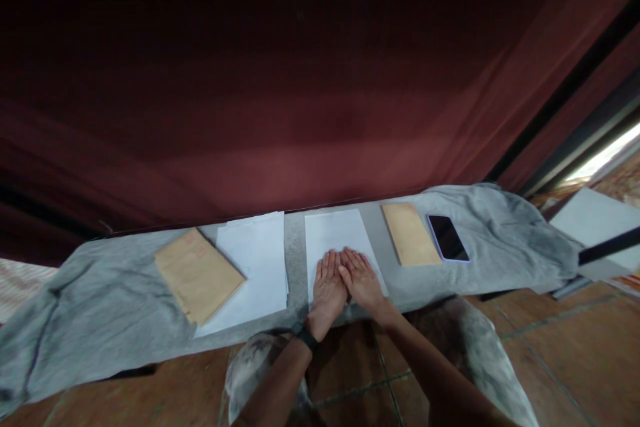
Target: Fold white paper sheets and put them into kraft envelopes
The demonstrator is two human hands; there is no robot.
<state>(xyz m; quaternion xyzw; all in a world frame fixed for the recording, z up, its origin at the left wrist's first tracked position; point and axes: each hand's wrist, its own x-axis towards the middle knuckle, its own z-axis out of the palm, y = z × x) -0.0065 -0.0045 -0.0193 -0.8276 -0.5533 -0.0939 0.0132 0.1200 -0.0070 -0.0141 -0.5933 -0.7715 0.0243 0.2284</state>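
Observation:
A white sheet of paper (335, 230) lies on a bench covered with grey cloth (296, 257). Flat on its lower part rests my left hand (329, 285), with a dark band on the wrist. Beside it, my right hand (362, 279) also lies flat on the sheet, and the two hands touch at the thumbs. To their left is a stack of white papers (255, 260), partly covered by a tilted brown envelope (197, 273). Another brown envelope (410, 233) lies to the right of the sheet, close to a dark-screened phone (449, 238) with a purple edge.
A dark red panel (300, 113) rises behind the bench. My knees are at its front edge, above the brown tiled floor (575, 347). At the far right stands a white surface (595, 217) with a dark bar across it.

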